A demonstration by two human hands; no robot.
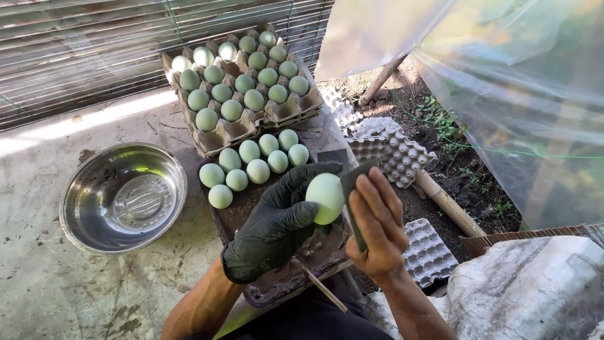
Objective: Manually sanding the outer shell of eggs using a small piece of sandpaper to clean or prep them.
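Note:
My left hand [277, 220], in a black glove, grips a pale green egg [325, 198] from its left side. My bare right hand [376, 223] presses a dark flat scrubbing pad [353, 189] against the egg's right side. Below the hands lies a dark, muddy tray [296, 261] with several pale green eggs [251, 167] grouped at its far end. Behind it stands a stack of brown cardboard egg trays [242, 123] filled with more green eggs.
A steel bowl [123, 196] sits on the concrete at left. Grey empty egg trays [393, 151] lie on the soil at right, another [428, 249] nearer. A wooden pole [448, 204], clear plastic sheeting [503, 94] and a thin stick [321, 286] are close by.

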